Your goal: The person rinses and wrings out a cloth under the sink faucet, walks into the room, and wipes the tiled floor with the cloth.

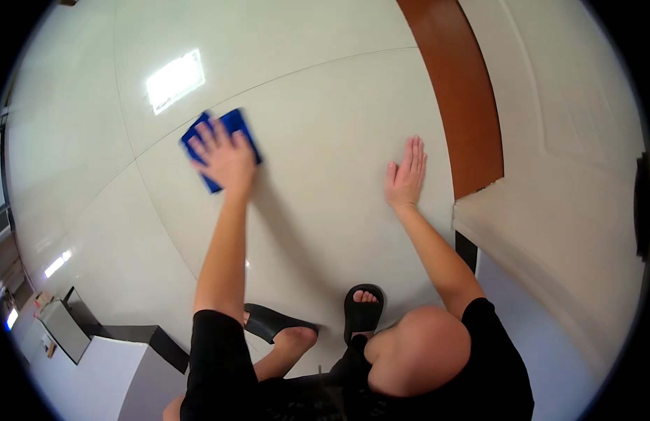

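A folded blue cloth (235, 122) lies on the glossy pale tiled floor (325, 140). My left hand (225, 158) rests flat over the cloth with its fingers spread, slightly blurred, and hides the cloth's middle. Cloth edges show above the fingers and to both sides. To the right, my right hand (407, 174) is flat on the bare tile beside the brown strip, its fingers straight and close together, the thumb a little apart. Nothing is under it that I can see.
A brown strip (465, 105) borders the floor on the right, beside a pale panel (549, 91). Black slippers (363, 309) are on my feet below. At lower left stands a white block with a dark edge (169, 347). Bright light reflects off the tiles.
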The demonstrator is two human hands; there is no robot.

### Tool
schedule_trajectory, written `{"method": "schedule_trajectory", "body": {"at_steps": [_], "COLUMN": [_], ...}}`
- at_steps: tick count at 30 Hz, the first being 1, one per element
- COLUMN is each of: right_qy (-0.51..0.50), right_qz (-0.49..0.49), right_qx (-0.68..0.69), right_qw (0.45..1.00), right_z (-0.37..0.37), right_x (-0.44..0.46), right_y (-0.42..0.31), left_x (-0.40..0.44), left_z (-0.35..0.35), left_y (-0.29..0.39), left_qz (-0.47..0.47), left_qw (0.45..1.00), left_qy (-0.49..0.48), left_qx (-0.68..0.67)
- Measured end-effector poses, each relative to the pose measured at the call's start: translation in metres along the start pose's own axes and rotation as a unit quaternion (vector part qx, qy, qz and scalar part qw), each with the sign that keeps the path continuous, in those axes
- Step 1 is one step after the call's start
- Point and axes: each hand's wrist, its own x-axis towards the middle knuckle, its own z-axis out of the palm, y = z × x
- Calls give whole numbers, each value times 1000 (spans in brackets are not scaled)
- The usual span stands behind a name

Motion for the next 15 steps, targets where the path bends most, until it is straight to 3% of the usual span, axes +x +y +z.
{"method": "schedule_trajectory", "body": {"at_steps": [4,7,10,13,15], "right_qy": [51,108,144,140,110], "right_qz": [-4,-15,-1,6,7], "right_qx": [58,117,157,140,126], "right_qw": [997,987,977,980,986], "right_z": [-5,-3,1,0,-2], "right_x": [-3,-6,-11,-12,-11], "right_y": [3,9,13,12,10], "left_x": [-53,-121,-150,-129,-92], "left_z": [-21,-36,-42,-44,-44], "left_y": [141,196,190,144,97], "left_qz": [224,346,420,411,368], "left_qw": [967,907,865,855,898], "left_qy": [-60,-132,-127,-150,-121], "left_qx": [-109,-200,-243,-279,-208]}}
